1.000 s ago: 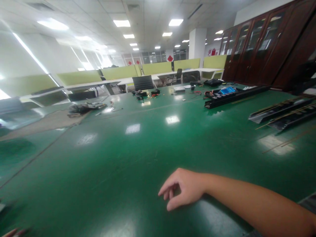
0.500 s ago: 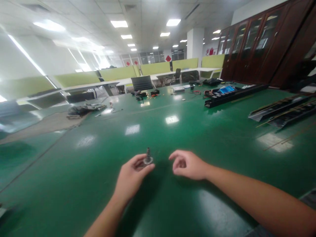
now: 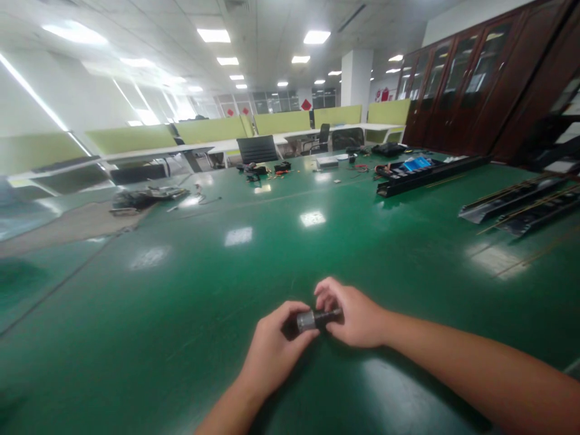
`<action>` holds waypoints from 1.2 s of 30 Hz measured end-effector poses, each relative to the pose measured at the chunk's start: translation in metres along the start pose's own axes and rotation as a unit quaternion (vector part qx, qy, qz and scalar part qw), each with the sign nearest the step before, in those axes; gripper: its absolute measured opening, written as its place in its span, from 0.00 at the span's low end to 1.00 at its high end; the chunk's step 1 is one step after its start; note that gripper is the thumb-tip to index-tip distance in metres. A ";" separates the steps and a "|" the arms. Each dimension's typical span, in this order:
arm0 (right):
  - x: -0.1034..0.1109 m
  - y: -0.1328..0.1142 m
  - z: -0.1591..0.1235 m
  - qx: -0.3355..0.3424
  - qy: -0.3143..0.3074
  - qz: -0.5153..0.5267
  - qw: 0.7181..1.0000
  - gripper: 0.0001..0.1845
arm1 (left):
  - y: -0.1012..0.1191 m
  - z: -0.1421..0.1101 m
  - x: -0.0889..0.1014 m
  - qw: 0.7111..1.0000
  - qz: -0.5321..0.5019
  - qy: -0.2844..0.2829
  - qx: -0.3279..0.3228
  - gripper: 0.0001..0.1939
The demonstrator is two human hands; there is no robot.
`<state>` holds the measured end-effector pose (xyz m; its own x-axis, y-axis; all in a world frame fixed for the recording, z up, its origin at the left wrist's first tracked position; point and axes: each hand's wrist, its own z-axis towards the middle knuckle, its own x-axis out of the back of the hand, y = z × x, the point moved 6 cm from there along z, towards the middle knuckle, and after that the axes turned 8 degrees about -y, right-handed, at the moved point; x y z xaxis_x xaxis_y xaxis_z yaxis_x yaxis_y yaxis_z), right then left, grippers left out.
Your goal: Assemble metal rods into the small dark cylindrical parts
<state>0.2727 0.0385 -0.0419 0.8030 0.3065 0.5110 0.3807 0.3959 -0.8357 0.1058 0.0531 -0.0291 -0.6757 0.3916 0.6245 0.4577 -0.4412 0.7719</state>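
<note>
A small grey metal cylinder with a thin, dark, stepped shaft (image 3: 307, 321) lies nearly level just above the green tabletop (image 3: 190, 314). My left hand (image 3: 280, 341) is closed round its thick end, thumb below and fingers above. From the other side my right hand (image 3: 356, 314) meets the shaft's tip, with the thumb beneath and curled fingers above it. The palm side of my right hand partly hides that tip. What exact kind of part it is, I cannot make out.
At the right lie long black metal channels (image 3: 512, 202) with thin rods. A black tray (image 3: 426, 178) holding a blue packet sits farther back. Tools and cables (image 3: 254, 171) lie at the far edge, and a dark heap (image 3: 147, 198) at the left. A chair (image 3: 257, 149) stands beyond.
The part has tipped from upright to nearly level, its shaft now pointing right. My left hand has moved right, and the right hand's fingers have come round the shaft end.
</note>
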 end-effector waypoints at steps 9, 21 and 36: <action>0.003 -0.007 0.000 -0.013 0.003 -0.055 0.998 0.12 | -0.002 0.000 0.004 0.997 0.051 0.008 -0.052 0.12; 0.003 -0.011 -0.001 -0.010 0.025 -0.060 0.998 0.12 | 0.006 -0.003 0.003 0.991 0.090 0.029 -0.096 0.12; 0.002 -0.009 0.000 -0.016 0.020 -0.052 0.998 0.05 | 0.005 -0.002 0.003 0.995 0.076 0.017 -0.068 0.12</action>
<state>0.2709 0.0355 -0.0330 0.7764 0.2296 0.5869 0.4763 0.3961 -0.7850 0.1050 0.0504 -0.0231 -0.6259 0.2852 0.7259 0.4743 -0.5996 0.6445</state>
